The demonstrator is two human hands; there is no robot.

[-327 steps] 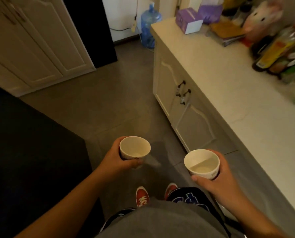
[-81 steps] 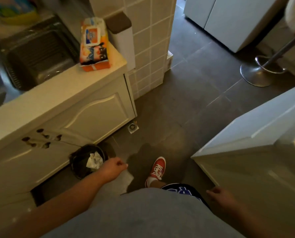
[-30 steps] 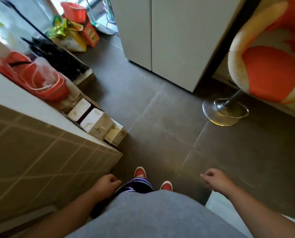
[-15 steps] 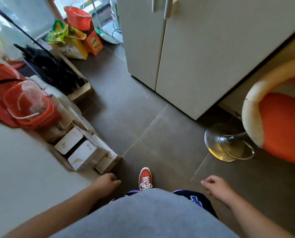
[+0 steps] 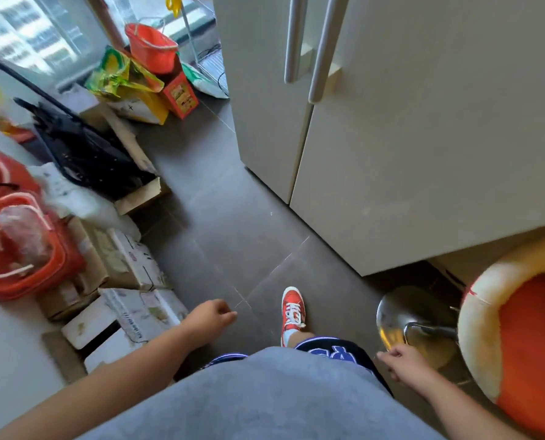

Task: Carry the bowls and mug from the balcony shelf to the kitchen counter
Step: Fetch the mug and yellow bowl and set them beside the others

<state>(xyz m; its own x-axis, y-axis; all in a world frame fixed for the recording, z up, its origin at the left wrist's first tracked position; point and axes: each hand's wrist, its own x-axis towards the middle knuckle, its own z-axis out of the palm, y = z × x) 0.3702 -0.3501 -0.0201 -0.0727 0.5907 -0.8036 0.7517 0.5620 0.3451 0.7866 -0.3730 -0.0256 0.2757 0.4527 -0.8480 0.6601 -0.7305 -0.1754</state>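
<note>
No bowl or mug shows in this view. My left hand (image 5: 209, 315) hangs low over the grey floor tiles with its fingers loosely curled and nothing in it. My right hand (image 5: 403, 362) hangs at my right side, fingers also loosely curled and empty, just in front of the stool's chrome base. One red shoe (image 5: 293, 311) is stepped forward between them.
A tall white fridge (image 5: 407, 138) with two vertical handles fills the right. An orange and white stool (image 5: 515, 341) stands at lower right. Cardboard boxes (image 5: 131, 300), orange buckets (image 5: 20, 249) and bags line the left. A strip of grey floor (image 5: 229, 217) leads toward the bright balcony window at top left.
I have stepped forward along the floor toward the balcony. The fridge and boxes are closer. My left hand has swung forward and my right hand has dropped back. Both stay empty.
</note>
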